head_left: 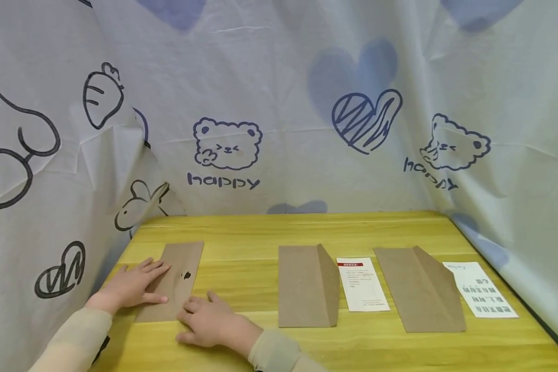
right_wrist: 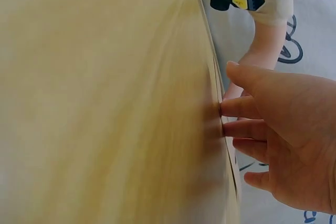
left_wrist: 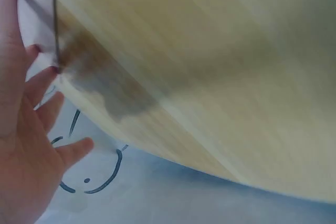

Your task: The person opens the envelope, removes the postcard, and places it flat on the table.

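A brown paper envelope (head_left: 186, 258) lies at the left of the table, with a small black mark on its face. My left hand (head_left: 137, 285) rests flat on its left side, fingers spread and the thumb across the paper. At the envelope's lower right edge is my right hand (head_left: 211, 320), palm down, its fingertips right at the paper. The left wrist view shows the left hand (left_wrist: 31, 150) with fingers extended. In the right wrist view, the fingers of the right hand (right_wrist: 294, 135) reach to the table surface, and the left forearm appears beyond them.
Two more brown envelopes (head_left: 299, 289) with their flaps unfolded lie to the right on the yellow wood-grain table (head_left: 242, 268). Beside one is a white card with a red band (head_left: 362, 287); beside the other, a white card with green print (head_left: 483, 292). Patterned cloth (head_left: 283, 170) hangs around the table.
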A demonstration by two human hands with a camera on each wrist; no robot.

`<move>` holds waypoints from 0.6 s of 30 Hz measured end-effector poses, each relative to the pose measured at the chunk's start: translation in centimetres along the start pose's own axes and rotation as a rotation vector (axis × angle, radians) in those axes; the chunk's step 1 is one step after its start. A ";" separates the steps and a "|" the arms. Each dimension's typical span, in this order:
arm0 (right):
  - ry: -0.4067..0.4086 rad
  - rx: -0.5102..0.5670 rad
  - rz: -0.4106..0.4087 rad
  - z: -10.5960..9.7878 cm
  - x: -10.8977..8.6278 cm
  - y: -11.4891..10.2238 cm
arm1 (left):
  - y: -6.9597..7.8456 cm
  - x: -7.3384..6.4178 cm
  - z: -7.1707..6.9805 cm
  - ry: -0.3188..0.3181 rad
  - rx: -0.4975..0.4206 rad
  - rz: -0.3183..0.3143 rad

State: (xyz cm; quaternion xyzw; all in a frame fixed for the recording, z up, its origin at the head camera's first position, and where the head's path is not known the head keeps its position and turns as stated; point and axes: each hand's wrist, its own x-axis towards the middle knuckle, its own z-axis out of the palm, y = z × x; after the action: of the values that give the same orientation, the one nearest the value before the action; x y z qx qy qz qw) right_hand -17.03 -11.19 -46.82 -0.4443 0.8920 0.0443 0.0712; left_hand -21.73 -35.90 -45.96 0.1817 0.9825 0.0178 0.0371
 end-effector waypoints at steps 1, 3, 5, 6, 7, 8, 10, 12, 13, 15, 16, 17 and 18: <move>0.000 -0.001 -0.002 0.0 -0.1 -0.1 | -0.1 -0.1 0.0 0.002 0.011 0.008; 0.002 -0.004 -0.011 0.1 -0.3 -0.3 | -0.1 -0.2 0.1 0.006 0.041 0.032; 0.007 0.001 -0.021 0.1 -0.4 -0.5 | -0.1 -0.2 0.2 0.007 0.072 0.055; 0.008 0.003 -0.027 0.2 -0.5 -0.5 | -0.1 -0.3 0.2 0.008 0.086 0.069; 0.007 0.004 -0.032 0.2 -0.6 -0.5 | -0.1 -0.3 0.3 0.011 0.101 0.086; 0.006 0.008 -0.036 0.1 -0.8 -0.5 | 0.0 -0.4 0.3 0.013 0.113 0.105; 0.001 0.016 -0.042 0.1 -1.1 -0.5 | 0.2 -0.5 0.4 0.012 0.124 0.130; -0.004 0.018 -0.049 0.1 -1.4 -0.5 | 0.3 -0.6 0.5 0.010 0.133 0.153; -0.007 0.017 -0.051 0.0 -1.5 -0.4 | 0.3 -0.7 0.6 0.007 0.136 0.161; -0.009 0.008 -0.060 0.0 -1.8 -0.4 | 0.5 -0.9 0.6 0.001 0.132 0.170; -0.008 0.003 -0.065 -0.1 -1.9 -0.4 | 0.5 -1.0 0.8 0.007 0.128 0.179; -0.008 -0.003 -0.068 -0.1 -2.0 -0.4 | 0.6 -1.1 0.8 0.015 0.128 0.186; -0.008 -0.007 -0.070 -0.1 -2.1 -0.5 | 0.8 -1.3 0.8 0.020 0.122 0.190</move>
State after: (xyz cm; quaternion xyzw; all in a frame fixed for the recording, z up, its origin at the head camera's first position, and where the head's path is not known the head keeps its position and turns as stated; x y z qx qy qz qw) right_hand -15.39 -9.81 -46.41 -0.4752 0.8755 0.0466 0.0745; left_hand -20.18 -35.61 -46.62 0.2760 0.9604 -0.0366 0.0142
